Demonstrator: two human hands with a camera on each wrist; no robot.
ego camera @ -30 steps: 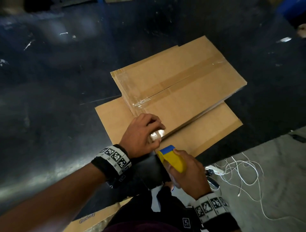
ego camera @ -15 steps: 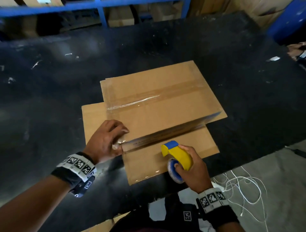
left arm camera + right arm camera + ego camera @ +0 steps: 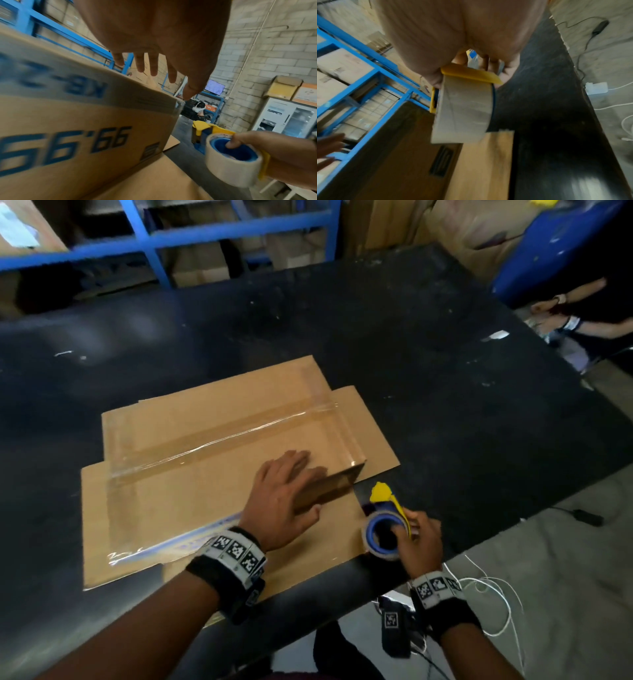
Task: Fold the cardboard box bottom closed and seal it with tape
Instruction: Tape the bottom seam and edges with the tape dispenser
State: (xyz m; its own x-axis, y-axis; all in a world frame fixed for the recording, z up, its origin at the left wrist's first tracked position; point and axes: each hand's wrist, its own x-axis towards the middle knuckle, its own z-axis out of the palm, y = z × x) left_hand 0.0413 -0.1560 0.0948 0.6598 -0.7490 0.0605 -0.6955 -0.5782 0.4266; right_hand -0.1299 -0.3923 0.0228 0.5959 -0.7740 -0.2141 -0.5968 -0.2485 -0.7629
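Note:
A brown cardboard box point(image 3: 205, 426) stands upside down on the black table point(image 3: 445, 378), its bottom flaps folded shut and clear tape point(image 3: 219, 440) running along the seam and edges. Blue print shows on its near side point(image 3: 68, 142). My left hand point(image 3: 284, 491) lies flat with straight fingers on the box's top near the right front corner point(image 3: 154, 63). To its right my right hand point(image 3: 414, 539) grips a yellow and blue tape dispenser point(image 3: 385, 520) with its roll point(image 3: 231, 159) point(image 3: 462, 111), held just off the box's corner above the table's front edge.
The box's open flaps point(image 3: 370, 433) spread flat on the table around it. Blue shelving point(image 3: 164, 237) with cartons stands behind the table. Another person's arms point(image 3: 575, 306) are at the far right. White cables point(image 3: 496, 604) lie on the grey floor below the front edge.
The box has turned on the table so its taped seam now runs the other way. My left hand moved from pinching the tape end at the near-left corner to lying flat on top.

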